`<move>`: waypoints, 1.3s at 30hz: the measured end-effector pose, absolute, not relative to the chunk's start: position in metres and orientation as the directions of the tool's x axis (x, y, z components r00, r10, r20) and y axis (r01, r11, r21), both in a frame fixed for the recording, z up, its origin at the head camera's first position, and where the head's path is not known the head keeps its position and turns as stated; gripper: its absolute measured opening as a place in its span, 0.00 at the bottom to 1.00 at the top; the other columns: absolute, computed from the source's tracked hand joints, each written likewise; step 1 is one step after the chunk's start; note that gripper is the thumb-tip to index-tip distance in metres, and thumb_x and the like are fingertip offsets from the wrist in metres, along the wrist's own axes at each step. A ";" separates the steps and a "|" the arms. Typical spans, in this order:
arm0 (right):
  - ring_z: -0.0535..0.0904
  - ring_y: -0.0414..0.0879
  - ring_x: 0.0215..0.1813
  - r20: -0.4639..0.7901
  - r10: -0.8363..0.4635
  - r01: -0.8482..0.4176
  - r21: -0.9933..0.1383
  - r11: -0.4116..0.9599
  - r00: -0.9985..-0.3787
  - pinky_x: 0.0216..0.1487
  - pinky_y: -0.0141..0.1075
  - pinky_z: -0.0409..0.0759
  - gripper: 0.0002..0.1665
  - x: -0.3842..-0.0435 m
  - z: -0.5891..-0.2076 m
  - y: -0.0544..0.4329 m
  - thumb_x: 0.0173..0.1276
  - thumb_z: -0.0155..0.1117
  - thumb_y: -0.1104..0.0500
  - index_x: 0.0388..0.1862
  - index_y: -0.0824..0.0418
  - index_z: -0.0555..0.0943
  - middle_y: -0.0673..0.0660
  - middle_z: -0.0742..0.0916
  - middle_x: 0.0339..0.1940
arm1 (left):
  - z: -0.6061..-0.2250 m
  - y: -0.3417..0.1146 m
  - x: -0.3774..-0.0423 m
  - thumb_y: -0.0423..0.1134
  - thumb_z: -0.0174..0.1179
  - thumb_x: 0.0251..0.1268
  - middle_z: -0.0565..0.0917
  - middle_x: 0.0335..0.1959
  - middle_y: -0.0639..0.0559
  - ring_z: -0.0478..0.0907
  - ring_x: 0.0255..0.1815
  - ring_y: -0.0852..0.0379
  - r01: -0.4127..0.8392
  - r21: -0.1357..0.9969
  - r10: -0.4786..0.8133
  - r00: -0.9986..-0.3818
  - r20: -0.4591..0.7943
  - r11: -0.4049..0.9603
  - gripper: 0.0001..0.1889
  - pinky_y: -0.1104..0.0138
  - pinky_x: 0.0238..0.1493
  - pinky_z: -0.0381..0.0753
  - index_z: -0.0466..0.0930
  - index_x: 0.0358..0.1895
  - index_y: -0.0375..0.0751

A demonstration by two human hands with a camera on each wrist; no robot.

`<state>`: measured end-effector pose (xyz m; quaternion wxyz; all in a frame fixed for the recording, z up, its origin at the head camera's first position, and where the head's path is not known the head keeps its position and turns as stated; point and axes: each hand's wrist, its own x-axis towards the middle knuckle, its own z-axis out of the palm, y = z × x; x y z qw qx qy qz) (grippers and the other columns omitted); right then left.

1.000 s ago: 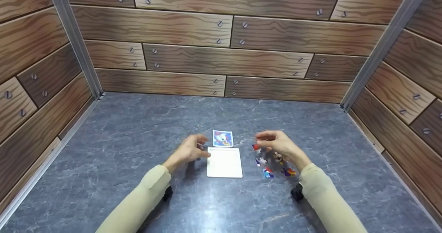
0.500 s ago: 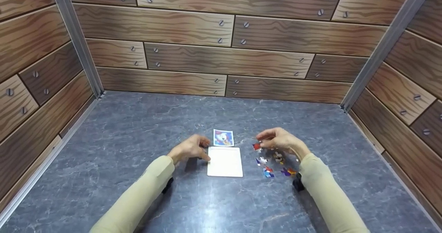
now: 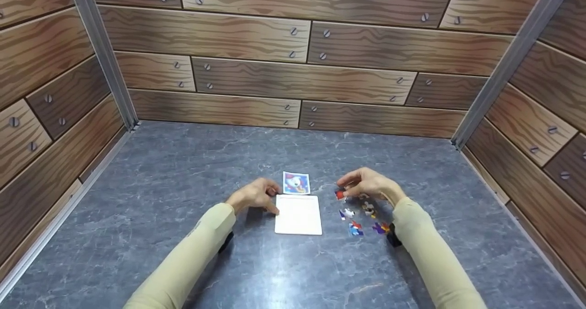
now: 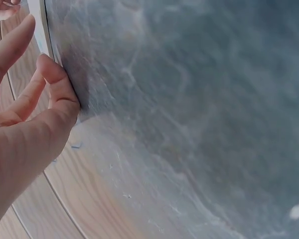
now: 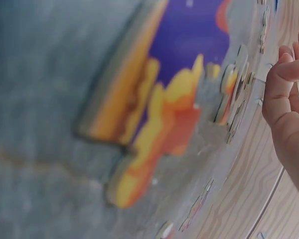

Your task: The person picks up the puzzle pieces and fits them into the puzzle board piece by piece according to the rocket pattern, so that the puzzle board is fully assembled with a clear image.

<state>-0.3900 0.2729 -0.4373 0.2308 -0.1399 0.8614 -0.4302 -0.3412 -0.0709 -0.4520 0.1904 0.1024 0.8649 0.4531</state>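
Note:
A white square board lies flat on the table, a small picture card with a cartoon figure just beyond it. My left hand is at the board's left side, its thumb on the edge; the left wrist view shows the fingers apart near the white rim. Over the loose jigsaw pieces on the right hovers my right hand, thumb and forefinger spread, thumb right by a red piece. Close to the right wrist camera lies a purple, yellow and orange piece.
Several jigsaw pieces lie scattered right of the board, among them a white one and a blue and red one. Wood-patterned walls enclose the grey marbled table at the back and sides.
My left hand has shifted slightly right and its thumb lower along the board's edge. The right thumb has dropped a little towards the red piece. Board, card and pieces stay in place.

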 end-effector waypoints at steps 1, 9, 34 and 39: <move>0.80 0.42 0.46 -0.281 -0.440 -0.042 -0.804 0.594 -0.853 0.46 0.33 0.80 0.28 -0.390 -0.437 0.273 0.57 0.73 0.67 0.58 0.67 0.80 0.62 0.85 0.53 | -0.452 -0.071 -0.341 0.25 0.75 0.43 0.76 0.45 0.45 0.70 0.42 0.56 0.011 0.819 0.351 -0.907 -0.233 0.573 0.27 0.69 0.40 0.77 0.80 0.51 0.36; 0.79 0.42 0.43 -0.303 -0.437 -0.034 -0.789 0.614 -0.847 0.41 0.34 0.80 0.26 -0.395 -0.437 0.272 0.56 0.73 0.67 0.56 0.66 0.81 0.61 0.85 0.50 | -0.452 -0.070 -0.340 0.25 0.75 0.44 0.76 0.37 0.51 0.68 0.37 0.59 0.071 0.799 0.396 -0.892 -0.217 0.597 0.26 0.70 0.40 0.70 0.81 0.52 0.36; 0.75 0.44 0.43 -0.356 -0.443 -0.134 -0.636 0.760 -0.822 0.42 0.32 0.76 0.25 -0.402 -0.440 0.259 0.51 0.77 0.66 0.50 0.59 0.85 0.54 0.84 0.43 | -0.455 -0.069 -0.343 0.25 0.74 0.45 0.71 0.35 0.51 0.65 0.36 0.57 0.060 0.800 0.407 -0.882 -0.238 0.598 0.25 0.67 0.38 0.67 0.79 0.50 0.37; 0.75 0.44 0.42 -0.348 -0.448 -0.148 -0.631 0.762 -0.824 0.42 0.32 0.75 0.23 -0.402 -0.440 0.258 0.51 0.77 0.66 0.49 0.60 0.85 0.54 0.84 0.42 | -0.455 -0.069 -0.342 0.25 0.74 0.45 0.71 0.35 0.51 0.65 0.37 0.57 0.056 0.799 0.404 -0.882 -0.241 0.598 0.24 0.67 0.38 0.67 0.79 0.50 0.38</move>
